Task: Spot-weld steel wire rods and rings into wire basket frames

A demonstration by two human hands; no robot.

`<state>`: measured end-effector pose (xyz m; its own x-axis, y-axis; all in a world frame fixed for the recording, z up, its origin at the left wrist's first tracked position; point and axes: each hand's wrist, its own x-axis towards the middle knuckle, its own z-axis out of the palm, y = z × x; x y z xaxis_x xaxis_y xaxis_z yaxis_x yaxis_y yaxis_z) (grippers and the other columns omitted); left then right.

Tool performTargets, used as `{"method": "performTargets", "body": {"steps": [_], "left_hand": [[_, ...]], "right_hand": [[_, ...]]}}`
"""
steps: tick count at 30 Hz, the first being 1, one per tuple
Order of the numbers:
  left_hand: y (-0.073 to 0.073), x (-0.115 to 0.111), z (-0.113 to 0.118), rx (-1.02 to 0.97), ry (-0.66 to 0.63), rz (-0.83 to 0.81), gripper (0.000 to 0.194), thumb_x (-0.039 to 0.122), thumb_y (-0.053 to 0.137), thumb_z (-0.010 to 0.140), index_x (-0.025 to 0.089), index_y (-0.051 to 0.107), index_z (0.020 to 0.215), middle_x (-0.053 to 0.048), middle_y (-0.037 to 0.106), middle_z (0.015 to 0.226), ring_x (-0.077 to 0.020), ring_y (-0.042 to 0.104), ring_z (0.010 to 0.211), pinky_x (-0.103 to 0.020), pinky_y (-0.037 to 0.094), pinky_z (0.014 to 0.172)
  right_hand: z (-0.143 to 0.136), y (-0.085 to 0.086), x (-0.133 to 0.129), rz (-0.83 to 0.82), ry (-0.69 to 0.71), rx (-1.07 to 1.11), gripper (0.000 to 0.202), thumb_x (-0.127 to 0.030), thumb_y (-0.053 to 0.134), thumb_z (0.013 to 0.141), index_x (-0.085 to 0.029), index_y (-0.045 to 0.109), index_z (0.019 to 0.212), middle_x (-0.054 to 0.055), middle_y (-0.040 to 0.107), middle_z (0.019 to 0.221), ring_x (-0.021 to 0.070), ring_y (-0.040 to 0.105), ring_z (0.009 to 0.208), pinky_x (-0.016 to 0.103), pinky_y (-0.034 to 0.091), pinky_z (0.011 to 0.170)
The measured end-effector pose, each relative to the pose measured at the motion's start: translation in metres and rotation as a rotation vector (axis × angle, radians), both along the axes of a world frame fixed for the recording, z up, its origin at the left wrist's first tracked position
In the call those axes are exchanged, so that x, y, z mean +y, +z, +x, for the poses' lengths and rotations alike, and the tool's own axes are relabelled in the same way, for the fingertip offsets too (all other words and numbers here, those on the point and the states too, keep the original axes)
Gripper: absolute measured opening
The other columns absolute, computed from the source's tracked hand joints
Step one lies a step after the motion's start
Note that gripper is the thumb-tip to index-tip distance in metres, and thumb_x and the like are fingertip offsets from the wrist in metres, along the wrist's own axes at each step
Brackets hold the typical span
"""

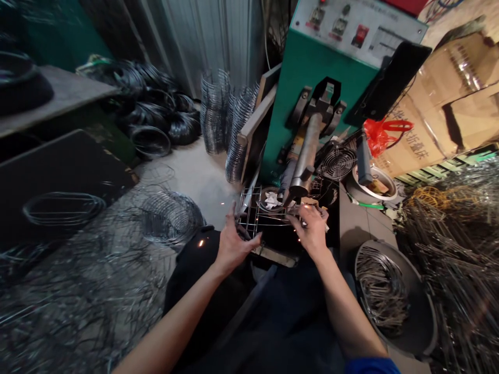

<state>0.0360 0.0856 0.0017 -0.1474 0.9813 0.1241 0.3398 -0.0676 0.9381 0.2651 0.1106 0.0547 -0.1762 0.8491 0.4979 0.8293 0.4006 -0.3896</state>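
Wire rack (257, 213) sits between the person's two bare hands, just below the tip of a thick metal arm (309, 150) that juts from a green machine (273, 130). The left hand (235, 243) is at the rack's left side, thumb and forefinger well apart with wires between them; how firmly it grips, I cannot tell. The right hand (313, 228) is drawn in narrow, thumb and fingers pinching the right end of the rack near the arm's tip. Small bright sparks (200, 243) hang in the air around the hands. Behind the rack is a small bowl (260, 202) with crumpled white paper (272, 200) in it. Beyond the left hand, a bundle of wire rings (171, 215) lies on the floor, and tall stacks of bent wire (238, 135) stand beside the machine. Near the right forearm, a wide basin (421, 306) holds short metal rods (382, 288), with a heap of longer wire (460, 244) next to it. Farther back, a red plastic bag (376, 137) is against a cardboard box (429, 130).
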Motion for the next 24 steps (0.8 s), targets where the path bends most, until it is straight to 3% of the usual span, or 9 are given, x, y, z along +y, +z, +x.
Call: {"method": "performTargets", "body": {"steps": [6, 12, 19, 22, 24], "left_hand": [[0.004, 0.013, -0.010, 0.004, -0.056, -0.026, 0.111, 0.034, 0.081, 0.067, 0.027, 0.017, 0.158, -0.007, 0.062, 0.120, -0.0094, 0.057, 0.063, -0.026, 0.052, 0.062], [0.000, 0.024, -0.011, -0.165, -0.139, -0.091, 0.107, 0.037, 0.081, 0.067, 0.024, 0.022, 0.156, -0.006, 0.062, 0.113, -0.0083, 0.056, 0.061, -0.024, 0.051, 0.058], [-0.001, 0.044, -0.013, -0.024, -0.132, 0.037, 0.105, 0.036, 0.081, 0.069, 0.029, 0.022, 0.155, -0.007, 0.062, 0.120, -0.0078, 0.058, 0.059, -0.023, 0.051, 0.057], [-0.006, 0.036, -0.019, 0.038, -0.125, 0.030, 0.110, 0.046, 0.083, 0.068, 0.027, 0.018, 0.155, -0.012, 0.060, 0.129, -0.0163, 0.067, 0.075, -0.030, 0.056, 0.065], [-0.016, 0.027, -0.022, 0.115, -0.101, 0.023, 0.115, 0.051, 0.086, 0.062, 0.021, 0.023, 0.153, -0.016, 0.059, 0.133, -0.0268, 0.068, 0.099, -0.039, 0.058, 0.080]], "right_hand": [[0.003, 0.009, -0.002, -0.001, -0.008, -0.063, 0.018, -0.030, 0.059, 0.100, -0.024, 0.070, 0.087, 0.003, 0.075, 0.097, 0.0235, 0.062, 0.101, 0.041, 0.026, 0.096], [0.006, 0.005, 0.002, 0.038, -0.037, -0.132, 0.019, -0.029, 0.057, 0.101, -0.022, 0.068, 0.088, 0.003, 0.073, 0.092, 0.0226, 0.059, 0.097, 0.039, 0.026, 0.091], [-0.001, 0.009, 0.012, 0.078, -0.018, -0.100, 0.016, -0.030, 0.058, 0.101, -0.023, 0.071, 0.093, 0.004, 0.075, 0.098, 0.0233, 0.061, 0.103, 0.041, 0.030, 0.095], [0.022, 0.008, -0.009, 0.012, -0.023, 0.030, 0.019, -0.036, 0.057, 0.101, -0.024, 0.071, 0.103, 0.006, 0.074, 0.107, 0.0240, 0.063, 0.107, 0.039, 0.040, 0.096], [0.063, -0.006, -0.037, -0.062, -0.144, 0.117, 0.025, -0.042, 0.056, 0.099, -0.024, 0.071, 0.106, 0.007, 0.073, 0.109, 0.0248, 0.065, 0.104, 0.037, 0.047, 0.093]]}}
